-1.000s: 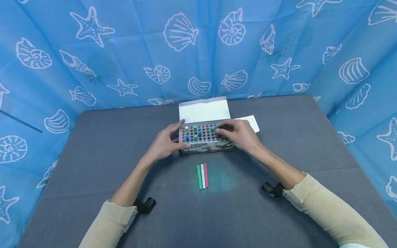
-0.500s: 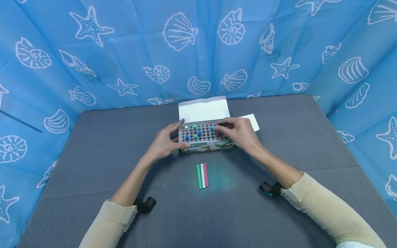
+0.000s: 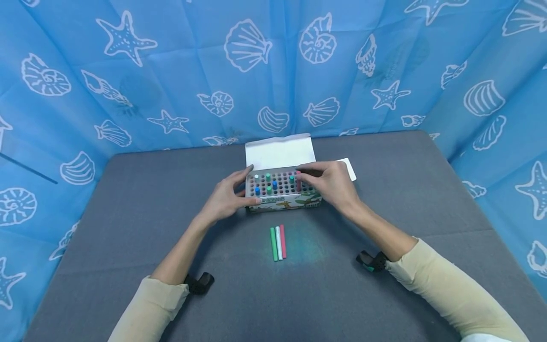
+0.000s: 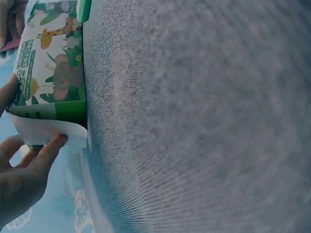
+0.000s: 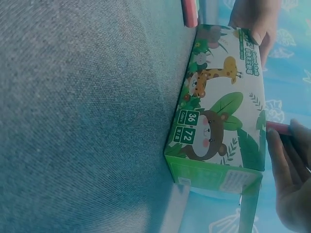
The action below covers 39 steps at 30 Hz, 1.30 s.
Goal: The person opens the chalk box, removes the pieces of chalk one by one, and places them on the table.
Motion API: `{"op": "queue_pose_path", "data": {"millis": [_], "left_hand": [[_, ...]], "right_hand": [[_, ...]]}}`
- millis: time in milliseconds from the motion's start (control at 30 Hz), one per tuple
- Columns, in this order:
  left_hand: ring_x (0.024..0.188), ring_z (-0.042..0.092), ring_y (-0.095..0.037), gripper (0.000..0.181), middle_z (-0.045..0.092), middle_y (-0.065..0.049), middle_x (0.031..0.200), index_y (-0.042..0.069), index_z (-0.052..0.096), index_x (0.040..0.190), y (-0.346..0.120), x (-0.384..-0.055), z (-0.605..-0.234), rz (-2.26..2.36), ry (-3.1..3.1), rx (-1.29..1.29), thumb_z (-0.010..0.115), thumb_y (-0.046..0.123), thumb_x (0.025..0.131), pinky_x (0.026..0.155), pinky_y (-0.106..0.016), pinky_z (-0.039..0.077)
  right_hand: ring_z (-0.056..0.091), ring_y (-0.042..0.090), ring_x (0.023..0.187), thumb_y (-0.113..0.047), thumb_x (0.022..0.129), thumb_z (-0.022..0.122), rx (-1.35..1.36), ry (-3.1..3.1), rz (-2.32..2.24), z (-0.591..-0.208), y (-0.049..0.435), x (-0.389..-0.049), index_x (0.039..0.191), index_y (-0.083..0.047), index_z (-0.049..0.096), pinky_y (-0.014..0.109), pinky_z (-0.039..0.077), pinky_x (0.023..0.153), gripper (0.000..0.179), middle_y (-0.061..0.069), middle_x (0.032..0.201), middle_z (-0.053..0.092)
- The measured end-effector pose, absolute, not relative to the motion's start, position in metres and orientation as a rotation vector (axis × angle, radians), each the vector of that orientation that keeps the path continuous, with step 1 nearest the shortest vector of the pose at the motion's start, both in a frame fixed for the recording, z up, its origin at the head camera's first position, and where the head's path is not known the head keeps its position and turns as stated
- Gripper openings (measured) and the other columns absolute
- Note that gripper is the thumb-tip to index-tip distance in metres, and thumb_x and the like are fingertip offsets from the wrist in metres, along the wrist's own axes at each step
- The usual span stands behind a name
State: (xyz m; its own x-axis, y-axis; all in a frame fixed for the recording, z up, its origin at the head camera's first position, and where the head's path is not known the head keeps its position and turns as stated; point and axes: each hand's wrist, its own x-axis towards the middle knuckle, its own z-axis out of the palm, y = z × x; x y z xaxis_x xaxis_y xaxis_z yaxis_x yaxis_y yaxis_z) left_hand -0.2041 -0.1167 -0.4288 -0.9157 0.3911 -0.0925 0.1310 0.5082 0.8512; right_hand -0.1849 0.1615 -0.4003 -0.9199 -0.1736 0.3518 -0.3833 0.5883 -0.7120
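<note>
the thin pinkish-red chalk stick is at the right part of the top of the long white and green paper box with animal pictures. it stands about straight up, its long side going up and down. i can't tell if its low end is inside a hole. the right wrist view shows the green box end, and the left wrist view shows a white side flap. the head view shows the grey top with round holes, with blue, green and white chalk tips poking up. the right hand pinches the stick between thumb and finger. the left hand grips the box's left end, fingers spread apart, thumb on the front, one fingertip touching the flap. nearer the person, a green stick, a white stick and a red stick lie side by side on the grey cloth table.
</note>
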Motion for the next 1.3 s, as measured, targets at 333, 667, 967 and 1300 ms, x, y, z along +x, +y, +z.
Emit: {"op": "queue_pose_path", "data": {"millis": [333, 667, 967, 1300], "left_hand": [[0.144, 0.032, -0.033, 0.09, 0.029, -0.015, 0.158, 0.02, 0.029, 0.158, -0.117, -0.204, -0.428, 1.373, 2.478, 0.451, 0.082, 0.018, 0.085, 0.108, -0.037, 0.047], [0.144, 0.032, -0.033, 0.09, 0.027, -0.016, 0.158, 0.02, 0.028, 0.158, -0.117, -0.204, -0.429, 1.376, 2.474, 0.445, 0.082, 0.019, 0.085, 0.108, -0.037, 0.047], [0.144, 0.033, -0.033, 0.091, 0.03, -0.016, 0.157, 0.019, 0.028, 0.158, -0.116, -0.204, -0.428, 1.365, 2.486, 0.464, 0.082, 0.02, 0.085, 0.108, -0.039, 0.047], [0.144, 0.032, -0.034, 0.092, 0.029, -0.017, 0.157, 0.019, 0.028, 0.158, -0.115, -0.203, -0.427, 1.375, 2.482, 0.443, 0.083, 0.018, 0.084, 0.108, -0.039, 0.047]], "right_hand": [[0.072, 0.008, 0.078, -0.014, 0.089, 0.076, 0.541, -2.42, 1.194, -0.394, 0.161, -0.181, 0.104, -0.009, 0.079, 0.02, 0.056, 0.059, 0.015, 0.003, 0.093, 0.076], [0.072, 0.019, 0.072, -0.016, 0.091, 0.074, 0.442, -2.475, 1.482, -0.389, 0.16, -0.165, 0.106, -0.008, 0.078, 0.029, 0.061, 0.061, 0.018, 0.006, 0.089, 0.076], [0.072, 0.024, 0.066, -0.01, 0.091, 0.074, 0.359, -2.634, 1.72, -0.398, 0.159, -0.153, 0.108, -0.003, 0.077, 0.038, 0.064, 0.063, 0.019, 0.011, 0.088, 0.075], [0.073, 0.022, 0.071, -0.007, 0.089, 0.075, 0.332, -2.788, 1.83, -0.414, 0.154, -0.149, 0.108, 0.003, 0.074, 0.04, 0.065, 0.067, 0.021, 0.013, 0.09, 0.075]]}}
